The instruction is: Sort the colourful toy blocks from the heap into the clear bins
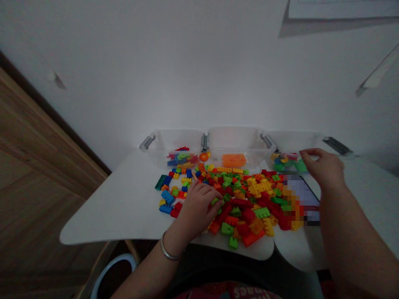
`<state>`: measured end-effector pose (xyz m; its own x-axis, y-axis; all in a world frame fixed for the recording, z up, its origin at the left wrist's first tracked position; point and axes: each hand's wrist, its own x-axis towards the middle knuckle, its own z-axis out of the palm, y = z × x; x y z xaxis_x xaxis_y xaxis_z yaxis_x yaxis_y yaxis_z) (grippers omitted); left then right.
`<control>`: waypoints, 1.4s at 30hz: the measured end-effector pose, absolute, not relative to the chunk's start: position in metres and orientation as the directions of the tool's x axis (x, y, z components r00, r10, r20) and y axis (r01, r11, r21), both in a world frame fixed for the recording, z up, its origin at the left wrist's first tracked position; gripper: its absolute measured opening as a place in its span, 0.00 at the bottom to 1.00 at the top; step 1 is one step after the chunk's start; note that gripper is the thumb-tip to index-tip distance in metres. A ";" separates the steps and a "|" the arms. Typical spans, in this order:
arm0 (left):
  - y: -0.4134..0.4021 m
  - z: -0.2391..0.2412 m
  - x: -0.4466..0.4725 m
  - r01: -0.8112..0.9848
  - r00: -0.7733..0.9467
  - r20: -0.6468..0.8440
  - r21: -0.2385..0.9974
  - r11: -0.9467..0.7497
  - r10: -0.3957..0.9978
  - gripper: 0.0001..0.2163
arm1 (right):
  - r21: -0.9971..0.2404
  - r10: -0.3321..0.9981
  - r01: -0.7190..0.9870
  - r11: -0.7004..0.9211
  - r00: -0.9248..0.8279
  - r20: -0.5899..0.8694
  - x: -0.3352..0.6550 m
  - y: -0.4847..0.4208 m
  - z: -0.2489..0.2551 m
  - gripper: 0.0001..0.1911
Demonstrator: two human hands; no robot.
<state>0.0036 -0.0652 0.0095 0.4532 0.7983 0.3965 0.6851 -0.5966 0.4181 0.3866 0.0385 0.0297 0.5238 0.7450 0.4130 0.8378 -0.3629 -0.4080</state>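
My left hand [200, 204], with a bangle on its wrist, rests on the left part of a heap of toy building bricks [260, 189]. Its fingers are bent but apart over red and green bricks, and I see nothing held; the fingertips are partly hidden. At the right, my right hand [327, 166] hovers by the front of the right clear plastic box [311, 137]. Thumb and forefinger come together there; whatever is between them is too small to make out. Green, yellow and blue pieces [285, 163] lie in that box, just left of the fingers.
The middle clear box [233, 139] holds an orange block [233, 160]. In the left box [177, 139] are mixed coloured pieces [183, 157]. A phone [307, 197] lies under my right forearm. A wall stands behind the white table [118, 199]; a round bin [114, 274] is below left.
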 end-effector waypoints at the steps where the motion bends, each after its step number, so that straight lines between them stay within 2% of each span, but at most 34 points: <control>1: -0.066 0.009 0.004 0.687 0.453 0.392 0.418 -0.594 0.800 0.04 | -0.412 0.749 0.841 -0.349 0.515 0.416 0.387 0.037 0.029 0.16; 5: -0.073 0.005 0.007 0.675 0.466 0.372 0.437 -0.595 0.803 0.04 | -0.478 0.756 0.844 -0.243 0.473 0.451 0.381 0.026 0.029 0.15; 8: -0.081 0.001 0.010 0.673 0.470 0.363 0.443 -0.592 0.805 0.07 | -0.472 0.731 0.879 -0.073 0.369 0.574 0.364 0.012 0.028 0.16; 13: -0.089 -0.007 0.011 0.671 0.556 0.341 0.354 -0.651 0.758 0.25 | -0.396 0.690 0.866 0.306 0.085 0.719 0.311 -0.027 0.016 0.15; 17: -0.089 -0.010 0.010 0.675 0.615 0.333 0.246 -0.695 0.715 0.32 | -0.344 0.706 0.807 0.481 -0.124 0.697 0.269 -0.061 -0.006 0.12; 22: -0.081 -0.017 0.006 0.666 0.656 0.356 0.144 -0.732 0.666 0.39 | -0.307 0.698 0.778 0.548 -0.223 0.681 0.250 -0.082 -0.029 0.12; 27: -0.069 -0.023 -0.003 0.625 0.695 0.373 0.107 -0.773 0.614 0.45 | -0.232 0.675 0.804 0.548 -0.262 0.690 0.250 -0.081 -0.038 0.12; 34: -0.053 -0.027 -0.013 0.656 0.686 0.381 0.045 -0.754 0.620 0.42 | -0.133 0.578 0.772 0.622 -0.339 0.742 0.246 -0.089 -0.035 0.12; 42: -0.045 -0.025 -0.020 0.666 0.682 0.358 0.060 -0.744 0.638 0.43 | -0.066 0.513 0.696 0.715 -0.458 0.726 0.240 -0.100 -0.028 0.12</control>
<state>-0.0195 -0.0454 -0.0254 0.6815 0.6384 0.3578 0.6655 -0.7440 0.0598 0.2395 -0.0995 -0.0283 -0.4578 0.5130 0.7262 0.6959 0.7151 -0.0664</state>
